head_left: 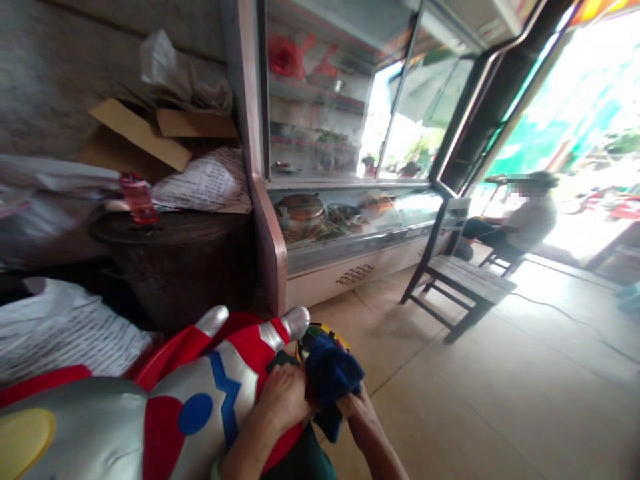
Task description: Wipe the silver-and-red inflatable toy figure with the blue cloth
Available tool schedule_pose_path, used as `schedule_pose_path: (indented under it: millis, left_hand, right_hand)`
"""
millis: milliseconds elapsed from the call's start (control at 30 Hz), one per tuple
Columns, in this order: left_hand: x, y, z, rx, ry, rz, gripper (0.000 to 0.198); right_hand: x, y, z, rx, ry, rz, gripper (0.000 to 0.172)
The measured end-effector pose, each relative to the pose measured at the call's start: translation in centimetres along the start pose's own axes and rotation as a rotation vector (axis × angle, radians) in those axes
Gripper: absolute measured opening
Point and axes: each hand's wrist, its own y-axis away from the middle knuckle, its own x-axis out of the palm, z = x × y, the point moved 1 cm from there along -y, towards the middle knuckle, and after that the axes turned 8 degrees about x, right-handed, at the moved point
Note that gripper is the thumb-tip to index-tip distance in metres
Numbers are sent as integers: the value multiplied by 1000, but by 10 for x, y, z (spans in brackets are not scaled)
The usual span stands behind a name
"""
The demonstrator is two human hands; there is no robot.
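At the far left we saw a white printed sack [60, 330] lying low, and above it a dark round tabletop [175, 230] carrying a red-labelled bottle [137, 199], folded printed papers [207, 181] and a torn cardboard box [145, 137].

In front of us, stretching from the lower left corner toward the middle, lay a big inflatable figure [200, 393] in silver, red and blue, its two silver-tipped points aimed at the floor [500, 400].

Our left hand [285, 399] rested on the red part of the inflatable figure, its fingers [293, 380] curled and pressed together against the edge of a dark blue cloth [333, 380]. The cloth was bunched up between our two hands, just past the figure's red flank and over a round yellow-rimmed thing we could not make out.

Our right hand [357, 408] sat just to the right, its fingers pinching the lower right corner of the cloth.

Further right stood a glass display cooler [350, 167] with dishes of food inside, then a dark wooden chair [463, 277] on the tiled floor. Beyond it, near the bright open shopfront, another person [525, 220] sat on a low stool, well apart from us.
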Motion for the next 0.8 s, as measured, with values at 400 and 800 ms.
schedule_pose_path:
  millis: [400, 800]
  left_hand:
    - [23, 11, 9, 26, 48, 7, 46]
    - [19, 4, 19, 44, 197, -25, 46]
  right_hand:
    - [13, -8, 10, 153, 43, 80, 83]
    - [13, -29, -3, 26, 205, -328, 27]
